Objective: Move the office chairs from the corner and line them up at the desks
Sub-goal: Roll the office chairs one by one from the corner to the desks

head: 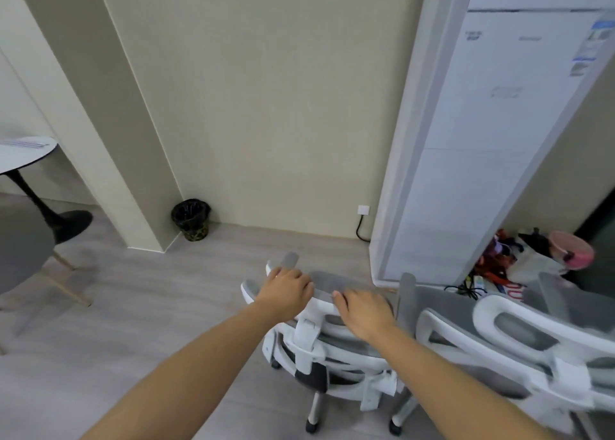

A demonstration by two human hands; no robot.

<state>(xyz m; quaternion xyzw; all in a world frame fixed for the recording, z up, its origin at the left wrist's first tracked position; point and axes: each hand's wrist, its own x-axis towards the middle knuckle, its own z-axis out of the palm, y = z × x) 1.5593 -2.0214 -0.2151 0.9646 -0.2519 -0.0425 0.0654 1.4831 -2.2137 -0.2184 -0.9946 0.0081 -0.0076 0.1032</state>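
Where grey plank floor (139, 309) meets the beige wall (266, 106), both the left hand (286, 288) and the right hand (362, 311) grip the office chair (332, 349) headrest; a second chair (519, 343) crowds its right, open floor lies left.

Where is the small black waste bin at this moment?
In the head view the waste bin stands on the floor left of centre, tucked into the corner where the pillar meets the back wall, well beyond the chair under both hands.

Both hands (286, 288) (364, 313) grip office chair (319, 349) headrest; 2nd chair (519, 343) just right.
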